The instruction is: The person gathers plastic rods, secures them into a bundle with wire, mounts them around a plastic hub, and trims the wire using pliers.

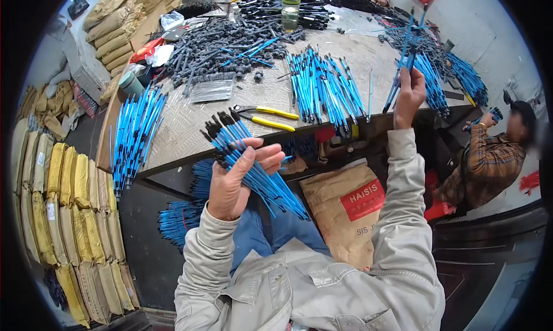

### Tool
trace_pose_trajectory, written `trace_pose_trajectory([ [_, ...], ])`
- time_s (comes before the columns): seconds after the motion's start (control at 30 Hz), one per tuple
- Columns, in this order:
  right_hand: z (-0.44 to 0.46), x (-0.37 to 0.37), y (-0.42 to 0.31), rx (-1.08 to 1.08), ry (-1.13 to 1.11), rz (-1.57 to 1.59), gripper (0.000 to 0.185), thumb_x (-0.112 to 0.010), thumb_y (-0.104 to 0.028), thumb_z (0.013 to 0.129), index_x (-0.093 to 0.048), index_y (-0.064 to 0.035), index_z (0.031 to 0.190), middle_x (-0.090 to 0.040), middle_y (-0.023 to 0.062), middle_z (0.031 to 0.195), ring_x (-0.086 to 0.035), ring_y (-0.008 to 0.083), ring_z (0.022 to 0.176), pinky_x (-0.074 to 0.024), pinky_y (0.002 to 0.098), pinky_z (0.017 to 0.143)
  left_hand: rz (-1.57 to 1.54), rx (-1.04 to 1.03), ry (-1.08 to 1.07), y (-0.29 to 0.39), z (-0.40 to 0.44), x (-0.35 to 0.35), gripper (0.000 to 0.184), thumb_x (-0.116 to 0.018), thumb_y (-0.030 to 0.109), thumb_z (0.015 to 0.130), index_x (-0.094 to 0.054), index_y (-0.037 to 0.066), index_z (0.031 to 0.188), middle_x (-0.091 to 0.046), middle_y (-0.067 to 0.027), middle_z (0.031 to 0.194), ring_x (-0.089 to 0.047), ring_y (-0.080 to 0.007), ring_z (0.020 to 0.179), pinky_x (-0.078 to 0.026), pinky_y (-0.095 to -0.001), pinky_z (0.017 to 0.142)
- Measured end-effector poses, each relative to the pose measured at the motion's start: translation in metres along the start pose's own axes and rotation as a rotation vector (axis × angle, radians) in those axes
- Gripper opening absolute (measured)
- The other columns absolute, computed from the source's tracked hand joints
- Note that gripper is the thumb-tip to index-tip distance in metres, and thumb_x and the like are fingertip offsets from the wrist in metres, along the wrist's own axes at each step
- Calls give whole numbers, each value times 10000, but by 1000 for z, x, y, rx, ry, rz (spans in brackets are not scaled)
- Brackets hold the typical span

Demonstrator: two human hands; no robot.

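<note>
My left hand [230,187] holds a bundle of thin blue rods with black ends [271,188] above my lap. Its thumb lies across the bundle, while the fingers stretch out beneath. Out to the right, over the table's front edge, my right hand [410,92] pinches a few blue-and-black rods [411,37] standing nearly upright. Just left of that hand, a pile of similar rods [324,86] hangs over the table edge. Cutting pliers with yellow handles [271,118] lie on the table near my left hand.
The table [357,46] carries a heap of dark grey fittings [219,48], a glass jar [290,17] and more rods [135,135] at the left corner. A brown HAISIS sack [322,195] stands under the table. Wrapped packages [69,181] are stacked left. A person [489,152] is at right.
</note>
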State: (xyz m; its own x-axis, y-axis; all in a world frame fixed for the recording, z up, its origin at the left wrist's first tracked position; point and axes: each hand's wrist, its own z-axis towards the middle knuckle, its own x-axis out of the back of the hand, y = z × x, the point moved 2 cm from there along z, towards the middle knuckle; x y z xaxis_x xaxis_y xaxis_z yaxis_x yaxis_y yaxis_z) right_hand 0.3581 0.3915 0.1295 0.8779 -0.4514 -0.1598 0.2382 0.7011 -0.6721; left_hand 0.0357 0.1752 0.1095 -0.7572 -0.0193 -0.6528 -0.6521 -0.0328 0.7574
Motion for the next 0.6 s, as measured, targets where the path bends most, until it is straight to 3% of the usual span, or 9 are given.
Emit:
trace_pose_trajectory([
  [0.1,-50,-9,-66,-87,-116,200,116,-571,-67,863,-565,6,953,-549,-2,758,-511,64,624,-401,194,550,-2,-23,35,-3,5,7,227,-525,155,906,-526,22,1090,-613,-207,1045,-626,-289,933,-511,-389,814],
  [0.17,-95,-6,-88,-135,-344,196,117,-574,-69,863,-567,8,951,-548,0,770,-508,59,628,-398,183,547,45,-85,92,0,9,25,266,-497,160,919,-493,27,1149,-588,-216,1093,-608,-305,972,-495,-404,859],
  [0.27,-158,-7,-122,-335,-569,219,128,-582,-30,850,-571,21,967,-547,-4,784,-509,57,635,-404,185,560,61,-216,116,10,7,30,253,-498,142,911,-516,1,1120,-606,-209,1055,-620,-302,940,-510,-399,830],
  [0.33,-189,-15,-134,-161,-740,145,154,-601,8,828,-578,34,978,-541,-4,779,-500,52,637,-395,182,562,72,-230,160,10,2,23,234,-502,137,909,-536,-2,1095,-619,-198,1017,-632,-289,901,-520,-390,800],
  [0.6,-221,-39,-155,51,-782,81,171,-630,0,816,-589,34,978,-532,-1,778,-479,41,650,-373,182,551,115,-375,174,4,-26,11,173,-568,115,879,-579,20,1023,-645,-99,849,-645,-181,766,-529,-307,688],
])
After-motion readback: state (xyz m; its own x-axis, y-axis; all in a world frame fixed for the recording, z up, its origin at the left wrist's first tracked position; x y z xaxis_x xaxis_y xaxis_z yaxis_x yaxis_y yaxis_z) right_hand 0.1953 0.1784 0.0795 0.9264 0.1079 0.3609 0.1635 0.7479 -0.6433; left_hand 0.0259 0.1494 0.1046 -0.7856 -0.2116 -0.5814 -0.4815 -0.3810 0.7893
